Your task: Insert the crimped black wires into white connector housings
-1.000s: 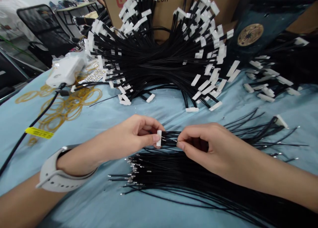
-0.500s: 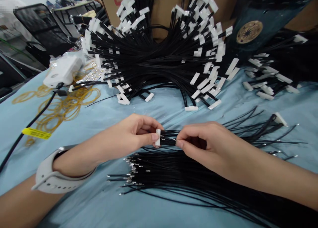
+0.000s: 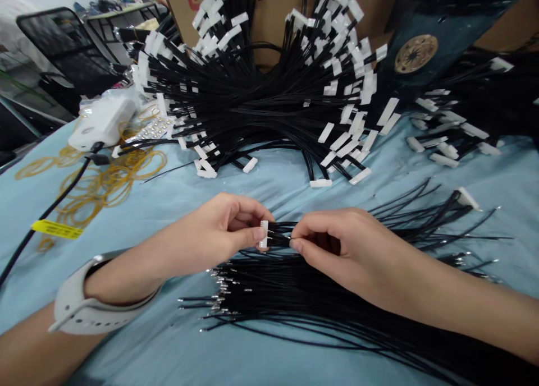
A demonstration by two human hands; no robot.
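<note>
My left hand (image 3: 225, 229) pinches a small white multi-pin connector housing (image 3: 264, 234) upright between thumb and fingers. A short bunch of black wires (image 3: 279, 235) runs from the housing to my right hand (image 3: 332, 243), whose fingertips pinch one or more wires close by. The exact wire held is hidden by my fingers. Below both hands lies a loose pile of black wires with bare metal crimped ends (image 3: 286, 302). A white watch band (image 3: 90, 299) circles my left wrist.
A large heap of black wire harnesses with white connectors (image 3: 261, 94) lies beyond my hands on a pale blue cloth (image 3: 168, 206). Yellow rubber bands (image 3: 96, 184), a white adapter (image 3: 102, 122), and a black cable (image 3: 46, 217) lie left. Cardboard boxes (image 3: 278, 10) stand behind.
The whole view has shifted slightly left and up with my head. My right fingertips sit a little closer to the connector, and my left hand keeps its hold on it.
</note>
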